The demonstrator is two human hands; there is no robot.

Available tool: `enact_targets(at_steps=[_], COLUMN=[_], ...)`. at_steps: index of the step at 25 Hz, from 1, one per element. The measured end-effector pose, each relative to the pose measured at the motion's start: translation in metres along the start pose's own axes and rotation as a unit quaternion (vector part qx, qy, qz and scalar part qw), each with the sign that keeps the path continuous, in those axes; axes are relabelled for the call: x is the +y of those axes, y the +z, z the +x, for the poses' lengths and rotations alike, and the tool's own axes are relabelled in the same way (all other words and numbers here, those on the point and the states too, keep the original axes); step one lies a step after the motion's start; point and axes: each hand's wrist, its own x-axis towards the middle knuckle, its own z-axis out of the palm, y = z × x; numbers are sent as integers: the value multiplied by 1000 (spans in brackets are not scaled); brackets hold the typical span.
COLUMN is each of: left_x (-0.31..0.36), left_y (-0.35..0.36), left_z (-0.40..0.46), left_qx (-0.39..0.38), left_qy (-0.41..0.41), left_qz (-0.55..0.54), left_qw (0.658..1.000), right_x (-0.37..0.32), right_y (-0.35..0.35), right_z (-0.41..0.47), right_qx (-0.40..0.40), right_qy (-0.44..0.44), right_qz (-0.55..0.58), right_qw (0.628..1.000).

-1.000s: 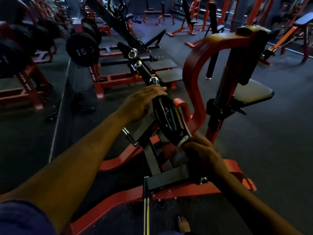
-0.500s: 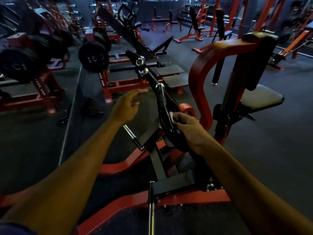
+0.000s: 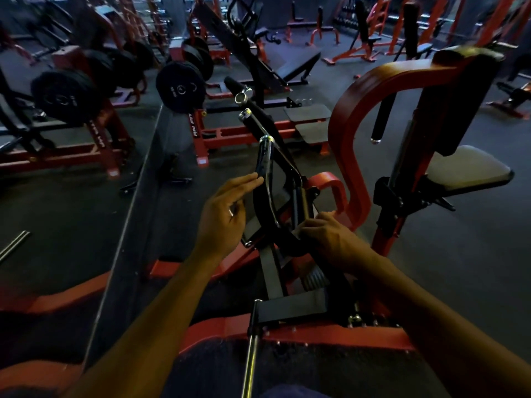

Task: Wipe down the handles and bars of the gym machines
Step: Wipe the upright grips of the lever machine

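Left hand (image 3: 222, 218) flat, fingers straight, fingertips touching curved black metal handle bar (image 3: 265, 179) of red-framed gym machine (image 3: 349, 130). Right hand (image 3: 324, 237) curled around bar's lower end; cloth not discernible.

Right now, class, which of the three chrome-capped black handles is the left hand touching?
The nearest handle: the left hand has its straight fingertips against it. The two farther handles are untouched.

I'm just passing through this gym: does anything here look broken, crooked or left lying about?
Nothing looks damaged. One oddity: a loose metal bar lies on the floor at far left, away from any rack. The left hand touches the black handle; the right hand grips lower.
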Motion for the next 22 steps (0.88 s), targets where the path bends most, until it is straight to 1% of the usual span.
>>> enact_targets(at_steps=[2, 5, 6, 7, 8, 10, 11, 12, 13, 14, 16, 19, 20, 22], left_x=[4, 9, 11, 12, 13, 11, 10, 9, 9, 10, 13, 13, 13, 15], left_y=[0, -4, -6, -8, -9, -14, -16, -19, -21, -23, -27, -30, -29, -26], left_z=[-4, -12, -16, -19, -22, -28, -30, -32, -34, -37, -42, -45, -44, -40], left_qx=[3, 43, 59, 77, 94, 121, 133, 143, 150, 156, 166, 174, 174, 173], left_qy=[-18, -57, -72, -87, -103, -129, -139, -150, -162, -173, -187, -203, -206, -206], left_qz=[-2, 4, 4, 4, 3, -4, -7, -9, -9, -11, -16, -23, -27, -29], left_qw=[1000, 997, 996, 993, 990, 984, 981, 978, 975, 973, 968, 963, 962, 963], right_x=[4, -7, -14, -20, -22, -27, -27, -26, -25, -25, -25, -33, -34, -35], right_y=[8, -3, -17, -34, -51, -80, -88, -91, -90, -86, -76, -54, -46, -37], right_z=[3, 9, 13, 21, 34, 68, 88, 107, 122, 130, 127, 97, 88, 79], right_qx=[-6, 1, 4, 23, 59, 124, 126, 109, 82, 58, 36, 72, 81, 81], right_qy=[4, 99, 117, 112, 86, -4, -54, -90, -105, -101, -99, -183, -221, -292], right_qz=[9, 123, 159, 183, 191, 137, 97, 71, 64, 75, 106, 119, 108, 47], right_qw=[1000, 988, 980, 976, 976, 983, 986, 987, 989, 990, 989, 973, 966, 952])
